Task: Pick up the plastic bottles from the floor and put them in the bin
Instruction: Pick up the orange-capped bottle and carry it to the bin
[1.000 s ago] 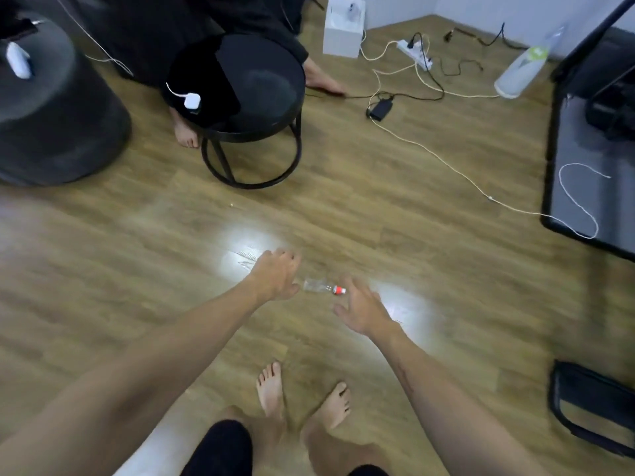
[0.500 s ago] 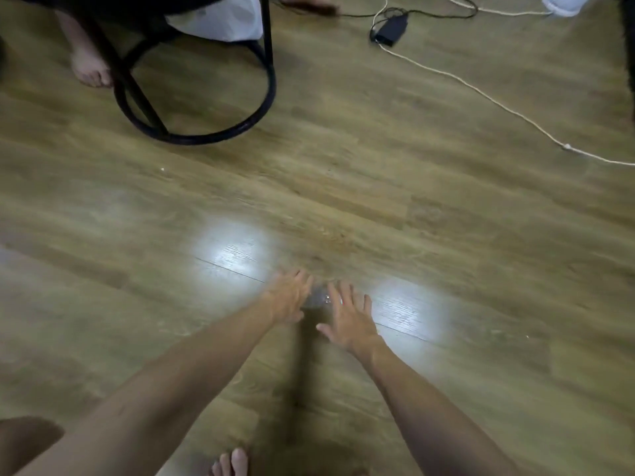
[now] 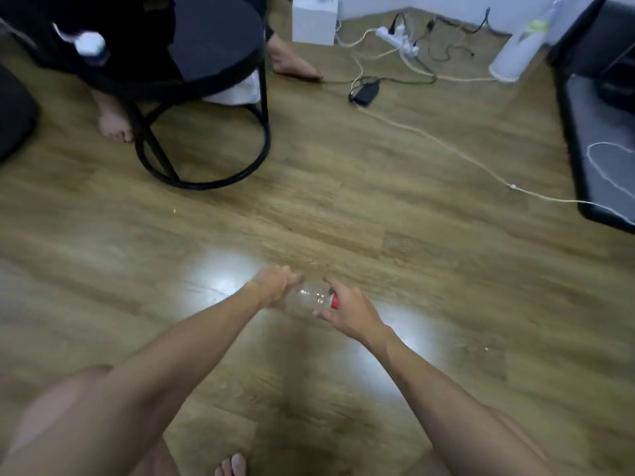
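Note:
A clear plastic bottle (image 3: 309,298) with a red cap lies sideways between my two hands, just above the wooden floor. My left hand (image 3: 273,286) grips its base end with curled fingers. My right hand (image 3: 347,309) grips the neck end, where the red cap shows at the thumb. A second plastic bottle (image 3: 515,53) with a green label stands at the far right by the wall. No bin is in view.
A black round stool (image 3: 192,97) stands at the upper left with another person's bare feet (image 3: 115,127) beside it. A white box (image 3: 314,18), a power strip (image 3: 398,37), an adapter (image 3: 366,92) and a long white cable (image 3: 446,146) lie beyond. Black furniture (image 3: 604,132) fills the right edge.
My hands were spread open over the bottle on the floor; now both have closed round it, one at each end. The camera has tilted back up, showing the stool and cables again.

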